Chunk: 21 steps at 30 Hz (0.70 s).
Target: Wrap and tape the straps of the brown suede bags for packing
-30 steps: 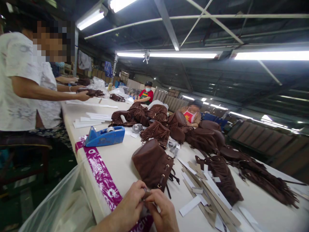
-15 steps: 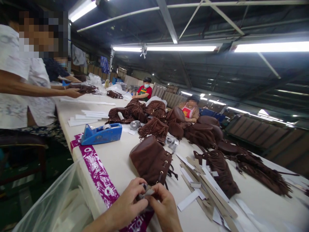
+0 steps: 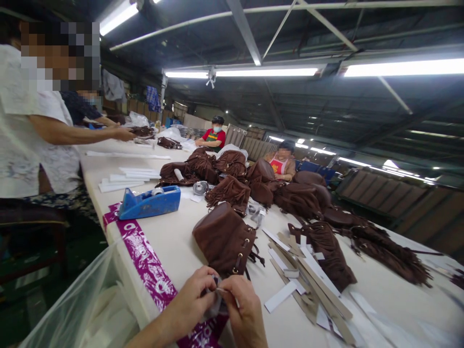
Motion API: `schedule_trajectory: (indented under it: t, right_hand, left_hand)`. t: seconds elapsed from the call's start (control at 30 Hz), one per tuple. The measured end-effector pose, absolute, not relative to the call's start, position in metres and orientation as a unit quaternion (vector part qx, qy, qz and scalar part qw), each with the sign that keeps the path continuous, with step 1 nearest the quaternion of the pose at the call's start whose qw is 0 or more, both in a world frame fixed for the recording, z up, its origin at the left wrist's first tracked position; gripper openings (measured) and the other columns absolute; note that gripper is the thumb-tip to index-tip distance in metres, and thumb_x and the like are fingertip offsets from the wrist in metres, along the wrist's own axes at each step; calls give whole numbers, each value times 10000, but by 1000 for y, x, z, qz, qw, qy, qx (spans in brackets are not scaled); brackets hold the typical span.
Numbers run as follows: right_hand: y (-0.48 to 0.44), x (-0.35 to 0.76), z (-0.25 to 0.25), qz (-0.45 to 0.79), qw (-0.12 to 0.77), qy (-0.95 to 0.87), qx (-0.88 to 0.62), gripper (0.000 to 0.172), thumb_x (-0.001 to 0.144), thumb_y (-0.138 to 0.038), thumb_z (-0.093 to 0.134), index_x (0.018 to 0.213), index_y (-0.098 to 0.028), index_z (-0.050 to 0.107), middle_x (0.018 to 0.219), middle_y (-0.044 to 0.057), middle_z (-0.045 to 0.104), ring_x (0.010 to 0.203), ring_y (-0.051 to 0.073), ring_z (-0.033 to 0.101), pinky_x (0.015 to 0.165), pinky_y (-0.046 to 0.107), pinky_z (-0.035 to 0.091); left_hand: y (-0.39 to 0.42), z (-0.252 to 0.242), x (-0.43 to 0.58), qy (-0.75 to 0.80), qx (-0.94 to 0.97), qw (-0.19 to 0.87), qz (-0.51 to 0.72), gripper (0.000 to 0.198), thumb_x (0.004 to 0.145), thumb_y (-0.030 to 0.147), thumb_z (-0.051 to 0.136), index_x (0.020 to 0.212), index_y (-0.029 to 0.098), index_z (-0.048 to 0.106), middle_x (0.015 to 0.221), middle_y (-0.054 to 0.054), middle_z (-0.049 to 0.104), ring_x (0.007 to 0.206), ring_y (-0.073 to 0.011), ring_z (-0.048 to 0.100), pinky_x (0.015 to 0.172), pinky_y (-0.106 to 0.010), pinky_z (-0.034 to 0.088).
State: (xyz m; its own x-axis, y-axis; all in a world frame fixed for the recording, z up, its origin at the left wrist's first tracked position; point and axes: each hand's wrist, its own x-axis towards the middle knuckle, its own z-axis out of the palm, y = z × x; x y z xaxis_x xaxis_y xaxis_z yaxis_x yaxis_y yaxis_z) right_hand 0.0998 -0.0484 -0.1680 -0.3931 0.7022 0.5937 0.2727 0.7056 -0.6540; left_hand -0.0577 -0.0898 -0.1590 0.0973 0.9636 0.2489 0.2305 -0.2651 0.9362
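Note:
My left hand and my right hand meet at the near edge of the white table. Both pinch a small pale piece between their fingertips; I cannot make out what it is. Just beyond them lies a brown suede drawstring bag with metal eyelets and cords. A strip of purple printed tape runs along the table edge under my hands.
Card and paper strips lie to the right. More fringed brown bags pile along the table. A blue tape dispenser sits left. A clear plastic bag hangs at the table's side. Other people work at the far end and left.
My hands stay pinched together on the small piece, fingers shifting slightly. The view has drifted a little; the person on the left has reached further along the table.

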Motion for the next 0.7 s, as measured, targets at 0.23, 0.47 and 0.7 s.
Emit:
schedule_trajectory:
  t: [0.23,0.47,0.7]
  right_hand:
    - [-47,97,-173,89,478,-840,-241,207,923,-127,442,791,-215,575,728,15,601,689,154,572,610,238,420]
    - [-48,106,-172,30,430,-880,-199,193,928,-114,451,819,-214,576,768,29,626,726,164,588,660,263,457]
    - [-53,118,-168,66,385,-907,-155,175,909,-94,452,907,-200,591,876,60,640,841,174,614,719,258,519]
  left_hand:
    - [-86,-151,-54,526,625,399,417,212,767,309,442,630,184,544,861,-47,540,861,-216,511,798,-321,386]
    - [-89,-159,-44,533,619,362,449,251,800,330,387,618,193,494,838,-46,531,844,-205,503,788,-311,375]
    - [-82,-165,-43,517,558,460,458,240,689,380,522,548,188,487,709,5,479,733,-181,459,676,-287,345]
